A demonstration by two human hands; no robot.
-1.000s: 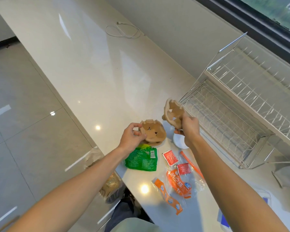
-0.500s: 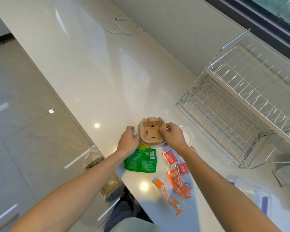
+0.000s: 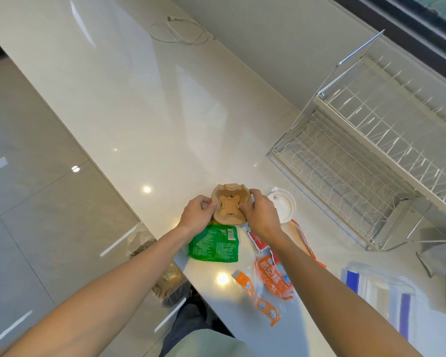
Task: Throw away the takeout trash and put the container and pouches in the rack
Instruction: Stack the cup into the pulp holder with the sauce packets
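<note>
We hold the brown cup holder (image 3: pixel 230 206) on the counter (image 3: pixel 144 119).
Our left hand (image 3: pixel 197 215) and right hand (image 3: pixel 262 213) pinch its sides; we should squeeze evenly so it stays flat.

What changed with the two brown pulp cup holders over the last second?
The right hand brought its raised holder down onto the other; both hands now grip the stacked brown pulp cup holders, left hand opposite. The green pouch, orange packets and wire rack stayed put.
</note>
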